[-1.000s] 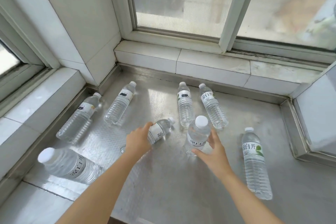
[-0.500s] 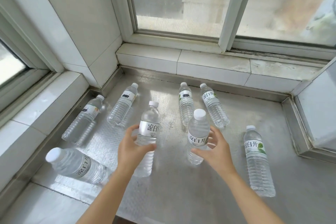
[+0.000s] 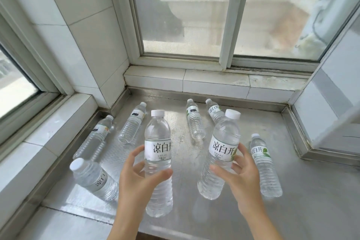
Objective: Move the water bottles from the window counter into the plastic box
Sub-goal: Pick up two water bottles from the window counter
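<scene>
My left hand (image 3: 143,176) is wrapped round the middle of one water bottle (image 3: 158,163), thumb across the front below the label, fingers behind, and the bottle now stands upright in my grip with its cap up. A second ago it lay on its side on the counter (image 3: 311,200) under this same hand; half a second ago it was only just tipped up. My right hand (image 3: 240,173) grasps a second bottle (image 3: 221,154) the same way, leaning a little to the right, and it too has come up and nearer to me since then.

So I judge both are lifted clear and the pick-up step is done; what is left for these two is the carry to the plastic box, which I cannot see from here.

Beyond my hands six bottles remain lying on the counter: one just right of my right hand (image 3: 265,163), one down by my left wrist (image 3: 94,179), two further left (image 3: 93,136) and (image 3: 132,122), and two beyond (image 3: 194,119) and (image 3: 213,110), near the window sill (image 3: 214,82).
</scene>
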A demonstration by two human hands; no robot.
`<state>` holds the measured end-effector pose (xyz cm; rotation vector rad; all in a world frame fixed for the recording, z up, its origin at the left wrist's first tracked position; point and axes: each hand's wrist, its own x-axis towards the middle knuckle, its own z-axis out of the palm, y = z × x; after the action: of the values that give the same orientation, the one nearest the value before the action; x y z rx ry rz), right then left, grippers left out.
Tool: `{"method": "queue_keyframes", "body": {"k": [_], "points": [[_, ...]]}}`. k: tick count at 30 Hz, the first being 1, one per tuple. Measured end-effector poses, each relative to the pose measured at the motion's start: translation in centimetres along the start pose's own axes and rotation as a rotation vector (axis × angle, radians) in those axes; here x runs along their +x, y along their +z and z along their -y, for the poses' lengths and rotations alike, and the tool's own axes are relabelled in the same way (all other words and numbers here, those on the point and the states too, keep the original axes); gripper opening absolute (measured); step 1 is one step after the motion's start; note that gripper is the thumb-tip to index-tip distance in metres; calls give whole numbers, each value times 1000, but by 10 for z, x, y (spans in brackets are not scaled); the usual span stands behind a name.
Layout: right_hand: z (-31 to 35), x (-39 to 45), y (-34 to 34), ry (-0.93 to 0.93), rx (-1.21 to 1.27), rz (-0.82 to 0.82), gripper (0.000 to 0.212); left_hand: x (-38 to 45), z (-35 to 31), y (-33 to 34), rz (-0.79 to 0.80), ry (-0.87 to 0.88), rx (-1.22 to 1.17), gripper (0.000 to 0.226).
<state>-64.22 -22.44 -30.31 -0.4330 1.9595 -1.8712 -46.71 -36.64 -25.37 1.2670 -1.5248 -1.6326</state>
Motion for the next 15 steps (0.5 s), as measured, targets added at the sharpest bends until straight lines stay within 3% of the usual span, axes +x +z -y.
{"method": "queue_keyframes", "body": {"k": [15], "points": [[51, -217, -42, -91, 35, -205, 89, -157, 1, -77, 347, 104, -70, 82]]}}
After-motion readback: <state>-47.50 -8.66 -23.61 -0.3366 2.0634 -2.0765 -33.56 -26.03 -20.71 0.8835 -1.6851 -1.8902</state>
